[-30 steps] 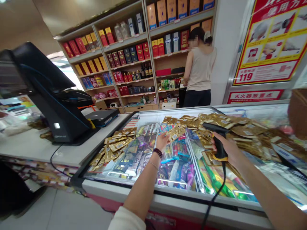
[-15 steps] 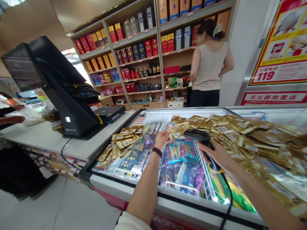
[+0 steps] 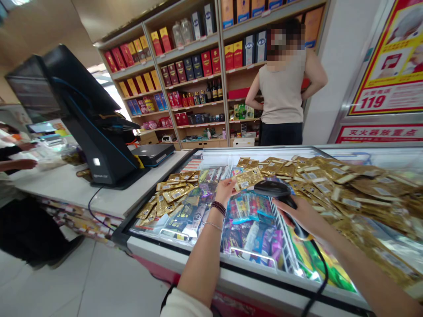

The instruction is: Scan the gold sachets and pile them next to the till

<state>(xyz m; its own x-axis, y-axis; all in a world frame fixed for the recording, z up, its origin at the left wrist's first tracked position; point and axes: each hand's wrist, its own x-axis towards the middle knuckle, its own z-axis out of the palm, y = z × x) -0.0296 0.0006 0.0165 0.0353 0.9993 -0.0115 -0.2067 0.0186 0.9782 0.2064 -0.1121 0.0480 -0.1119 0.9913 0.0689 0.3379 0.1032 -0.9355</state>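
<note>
My left hand pinches a gold foil packet and holds it up over the glass lid of a chest freezer. My right hand grips a black barcode scanner whose head points left at that packet, close under it. The scanner's black cord hangs down over the freezer's front edge. A big heap of the same gold packets covers the lid to the right. A smaller pile of gold packets lies to the left.
A black till screen stands on the white counter at left, with a person's arm beyond it. A person in a beige top stands behind the freezer by shelves of boxed bottles. A red poster hangs at right.
The scanner has swung from upright at the right to point left, close under the packet in my left hand. The person behind the freezer has turned. The view has shifted slightly.
</note>
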